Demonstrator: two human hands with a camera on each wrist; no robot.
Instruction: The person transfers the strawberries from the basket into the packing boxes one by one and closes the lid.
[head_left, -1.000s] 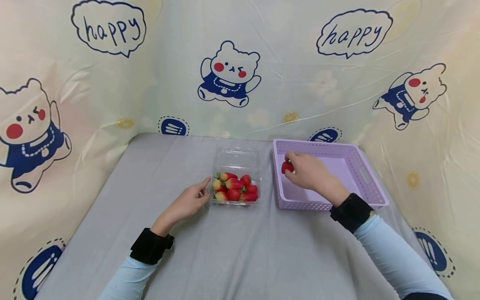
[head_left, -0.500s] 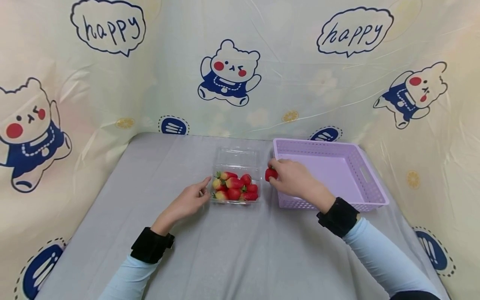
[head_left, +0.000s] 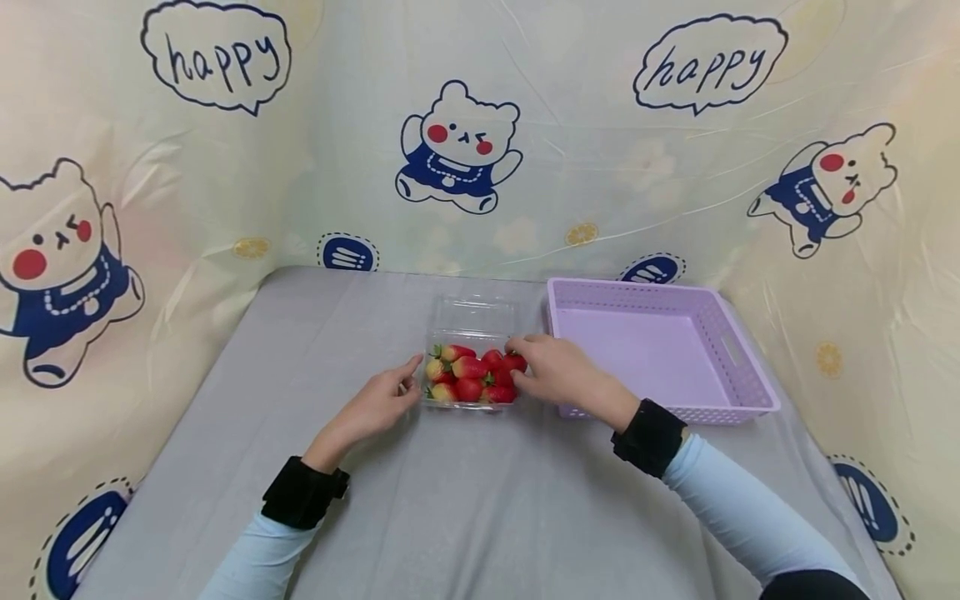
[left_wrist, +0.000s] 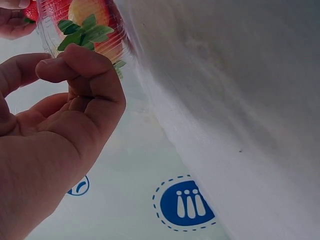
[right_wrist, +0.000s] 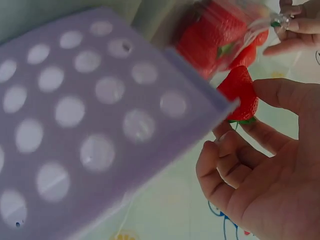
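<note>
A clear plastic clamshell box (head_left: 472,315) stands with its lid raised, and several strawberries (head_left: 468,367) fill its base. My right hand (head_left: 566,375) pinches one strawberry (right_wrist: 240,95) between thumb and fingers at the box's right side; its green leaves face down in the right wrist view. My left hand (head_left: 381,398) is at the box's left wall, index finger extended toward it and the other fingers loosely curled. In the left wrist view the left fingertips (left_wrist: 82,60) lie close to the box; whether they touch it I cannot tell.
A purple perforated plastic basket (head_left: 738,354) stands right of the box; in the right wrist view its holed wall (right_wrist: 70,112) looms large. Grey cloth (head_left: 450,500) covers the table. A printed curtain (head_left: 585,167) hangs around the back and sides.
My right hand has carried the strawberry left, from above the purple basket to the right side of the clamshell box. My left hand has stayed in place.
</note>
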